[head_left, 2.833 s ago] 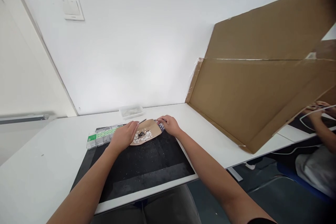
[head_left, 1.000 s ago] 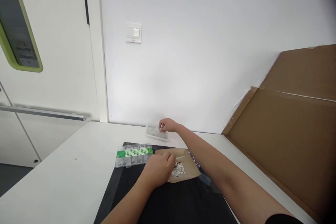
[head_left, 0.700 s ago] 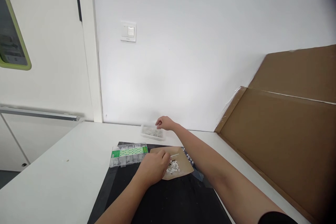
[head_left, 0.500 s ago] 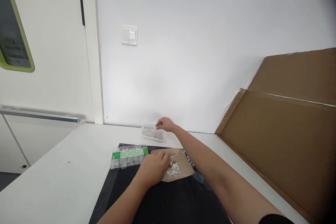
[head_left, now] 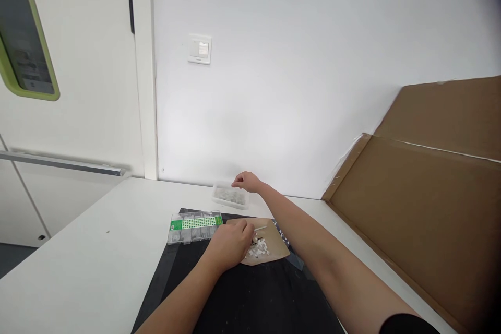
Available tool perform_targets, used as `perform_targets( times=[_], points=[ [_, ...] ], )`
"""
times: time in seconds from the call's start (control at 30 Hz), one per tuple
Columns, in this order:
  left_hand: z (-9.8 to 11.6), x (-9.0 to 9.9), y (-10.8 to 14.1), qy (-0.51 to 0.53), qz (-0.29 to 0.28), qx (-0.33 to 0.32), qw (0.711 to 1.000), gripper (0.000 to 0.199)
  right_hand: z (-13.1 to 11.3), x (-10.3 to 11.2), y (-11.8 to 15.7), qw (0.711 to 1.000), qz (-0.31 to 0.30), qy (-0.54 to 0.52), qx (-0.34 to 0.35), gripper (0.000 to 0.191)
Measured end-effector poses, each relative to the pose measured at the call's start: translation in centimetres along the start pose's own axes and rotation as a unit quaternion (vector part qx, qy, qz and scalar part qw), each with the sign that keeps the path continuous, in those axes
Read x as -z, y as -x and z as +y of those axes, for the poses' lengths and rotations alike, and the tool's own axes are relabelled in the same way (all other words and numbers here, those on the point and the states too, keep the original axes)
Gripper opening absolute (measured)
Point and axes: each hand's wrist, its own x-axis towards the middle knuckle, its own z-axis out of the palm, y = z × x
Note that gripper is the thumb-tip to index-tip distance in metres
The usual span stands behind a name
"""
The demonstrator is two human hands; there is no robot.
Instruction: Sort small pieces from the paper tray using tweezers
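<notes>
My right hand (head_left: 247, 181) is pinched at the fingertips over the right rear edge of a translucent plastic tray (head_left: 230, 203), which holds many small clear packets. Anything between those fingers is too small to make out. My left hand (head_left: 230, 242) is curled over the left part of a brown paper sheet (head_left: 276, 253), its fingertips mostly hidden. A thin white stick (head_left: 260, 228) shows just beyond these fingers; whether they grip it I cannot tell. Beside them, small white pieces (head_left: 258, 248) lie heaped on the paper, with a few dark bits among them.
A clear compartment box (head_left: 194, 235) with a green label stands left of the paper. Under both lies a black mat (head_left: 254, 297) on the white table (head_left: 78, 266). A large cardboard sheet (head_left: 422, 193) leans at the right, and a white wall rises behind.
The view has shifted slightly. My right hand stays pinched over the tray, its fingers a little lower toward the packets. The left hand keeps its place on the paper.
</notes>
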Motion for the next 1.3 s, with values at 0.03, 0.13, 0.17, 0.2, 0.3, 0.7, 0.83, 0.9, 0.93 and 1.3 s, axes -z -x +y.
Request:
perform_targets(
  times=[0.03, 0.13, 0.17, 0.2, 0.3, 0.7, 0.83, 0.9, 0.93, 1.3],
  points=[
    [0.0, 0.0, 0.0, 0.0, 0.001, 0.001, 1.0, 0.021, -0.1, -0.2, 0.0, 1.0, -0.007, 0.001, -0.003, 0.028],
    [-0.1, 0.0, 0.0, 0.002, 0.004, 0.0, 1.0, 0.02, -0.6, -0.7, 0.2, 1.0, -0.02, -0.007, -0.01, 0.029],
    [-0.2, 0.0, 0.0, 0.002, 0.005, -0.001, 1.0, 0.02, -0.7, -0.8, 0.3, 1.0, -0.02, -0.012, -0.012, 0.03],
    [-0.2, 0.0, 0.0, 0.003, 0.007, -0.002, 1.0, 0.02, -0.9, -1.0, 0.4, 1.0, -0.02, -0.018, -0.013, 0.03],
    [-0.2, -0.1, 0.0, 0.006, 0.012, -0.001, 1.0, 0.019, -1.1, -1.3, 0.9, 0.999, -0.014, -0.044, -0.008, 0.03],
    [-0.4, -0.9, -0.4, 0.05, 0.099, 0.16, 0.981, 0.038, -0.4, 1.4, 8.8, 0.95, 0.12, -0.284, 0.049, 0.033],
    [-0.3, -0.9, 0.0, 0.167, 0.178, 0.17, 0.955, 0.047, -0.5, -1.4, 14.3, 0.913, 0.136, -0.381, 0.056, 0.043],
    [-0.1, -0.8, 0.1, 0.231, 0.198, 0.133, 0.943, 0.045, -0.6, -3.4, 16.7, 0.897, 0.14, -0.415, 0.053, 0.042],
    [0.1, -0.7, 0.0, 0.259, 0.198, 0.12, 0.938, 0.043, -0.7, -4.3, 17.7, 0.885, 0.141, -0.441, 0.052, 0.04],
    [1.7, 0.5, -0.5, 0.488, 0.13, 0.09, 0.858, 0.027, -0.7, -6.5, 21.7, 0.804, 0.139, -0.575, 0.063, 0.025]
  ],
)
